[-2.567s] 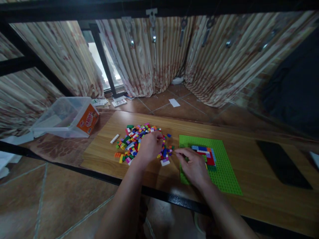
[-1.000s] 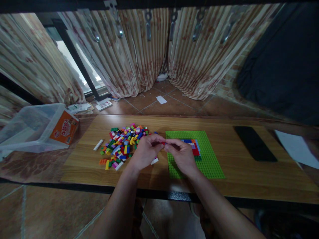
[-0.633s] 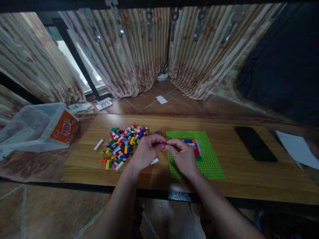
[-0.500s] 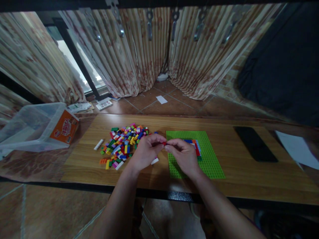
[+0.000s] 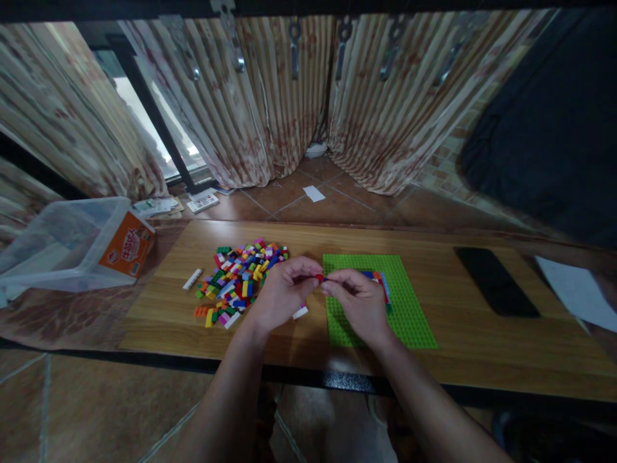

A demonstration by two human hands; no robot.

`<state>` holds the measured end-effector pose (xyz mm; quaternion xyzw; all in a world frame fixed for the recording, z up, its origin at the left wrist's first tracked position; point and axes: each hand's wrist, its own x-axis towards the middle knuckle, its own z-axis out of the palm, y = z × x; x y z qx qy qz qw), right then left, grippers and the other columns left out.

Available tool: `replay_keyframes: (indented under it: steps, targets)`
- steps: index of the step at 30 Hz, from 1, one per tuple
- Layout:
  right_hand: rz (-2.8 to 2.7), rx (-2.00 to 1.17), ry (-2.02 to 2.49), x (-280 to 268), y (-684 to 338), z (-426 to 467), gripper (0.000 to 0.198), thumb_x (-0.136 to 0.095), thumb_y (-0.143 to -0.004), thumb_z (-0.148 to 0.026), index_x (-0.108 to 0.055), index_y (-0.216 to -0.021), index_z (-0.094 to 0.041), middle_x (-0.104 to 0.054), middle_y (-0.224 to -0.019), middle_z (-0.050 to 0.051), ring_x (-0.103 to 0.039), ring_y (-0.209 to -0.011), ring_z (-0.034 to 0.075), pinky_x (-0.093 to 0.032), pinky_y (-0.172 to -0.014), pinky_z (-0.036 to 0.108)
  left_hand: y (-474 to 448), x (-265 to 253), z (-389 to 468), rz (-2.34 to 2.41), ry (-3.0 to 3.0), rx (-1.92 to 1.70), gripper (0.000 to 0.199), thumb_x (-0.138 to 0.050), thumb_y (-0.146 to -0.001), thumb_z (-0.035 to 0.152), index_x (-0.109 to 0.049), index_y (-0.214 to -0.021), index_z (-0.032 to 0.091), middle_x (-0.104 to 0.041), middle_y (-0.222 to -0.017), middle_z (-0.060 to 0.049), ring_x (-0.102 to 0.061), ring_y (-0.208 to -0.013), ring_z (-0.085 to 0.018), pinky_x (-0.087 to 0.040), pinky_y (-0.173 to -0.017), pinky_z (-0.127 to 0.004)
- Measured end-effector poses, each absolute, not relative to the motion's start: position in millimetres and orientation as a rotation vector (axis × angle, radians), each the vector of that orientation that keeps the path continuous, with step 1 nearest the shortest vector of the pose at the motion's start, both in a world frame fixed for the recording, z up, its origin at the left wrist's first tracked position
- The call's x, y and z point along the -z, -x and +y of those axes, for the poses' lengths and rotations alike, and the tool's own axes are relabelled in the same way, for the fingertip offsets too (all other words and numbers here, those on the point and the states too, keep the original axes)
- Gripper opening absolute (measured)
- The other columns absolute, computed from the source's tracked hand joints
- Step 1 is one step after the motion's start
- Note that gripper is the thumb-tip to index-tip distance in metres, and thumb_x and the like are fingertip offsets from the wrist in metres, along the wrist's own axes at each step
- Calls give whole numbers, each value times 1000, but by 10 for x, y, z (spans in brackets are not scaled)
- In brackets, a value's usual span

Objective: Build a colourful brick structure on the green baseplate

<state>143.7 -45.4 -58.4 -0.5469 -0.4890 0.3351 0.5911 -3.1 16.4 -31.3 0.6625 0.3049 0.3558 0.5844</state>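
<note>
Fingertips (image 5: 315,275) of both hands meet on one small red brick (image 5: 319,278); I read it as pinched from both sides, held in the air above the left edge of the baseplate, not seated on anything.

Largest to smallest from here:
- Table (image 5: 463,334): wood top, all the work sits on it.
- Bin (image 5: 58,244): clear plastic, orange label, on the floor far left, well apart from the hands.
- Baseplate (image 5: 409,315): green, flat on the table, right of centre. My right hand (image 5: 359,308) hangs over its left part.
- Phone (image 5: 496,289): dark slab, right of the baseplate, untouched.
- Pile (image 5: 238,283): loose mixed-colour bricks, left of the baseplate. My left hand (image 5: 282,296) is just beside its right edge.
- Build (image 5: 383,283): few low rows, blue, red and purple, on the baseplate's far middle, partly hidden behind my right hand.
- White brick (image 5: 299,312): loose, near side, just under the left hand.

Step in hand, my read: orienting or handing the red brick between hands before placing. Can't tell whether one hand alone carries it.

Next move calls for one hand taking sole grip, studs up, then lining it over the build and pressing straight down; the other hand should steady the baseplate.
</note>
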Motion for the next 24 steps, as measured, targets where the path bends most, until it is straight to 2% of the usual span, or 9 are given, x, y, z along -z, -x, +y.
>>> replay_keyframes:
  steps: [12,18,24]
  targets:
    - [-1129,-753,1277,545,-1411,-480,9,-72,-76,-29,-67,-75,-21,-68,-66,-2,-61,-60,13,-48,-59,25,35,327,135,741,-1625,-847,13,-60,-78,10,-62,-89,15,-69,-86,-3,-67,-81,-14,-52,-77,-26]
    - [-1136,-795,1290,554,-1421,-497,11,-72,-75,-31,-68,-73,-20,-67,-64,-1,-60,-59,13,-47,-57,25,64,335,142,786,-1683,-797,21,-61,-77,11,-60,-97,16,-72,-82,-2,-68,-76,-14,-52,-70,-24]
    - [-1125,-771,1288,594,-1406,-505,12,-72,-75,-31,-69,-72,-20,-69,-63,-1,-62,-58,14,-48,-57,25,60,365,147,803,-1690,-791,22,-63,-76,10,-57,-96,16,-73,-80,-3,-68,-74,-16,-50,-67,-24]
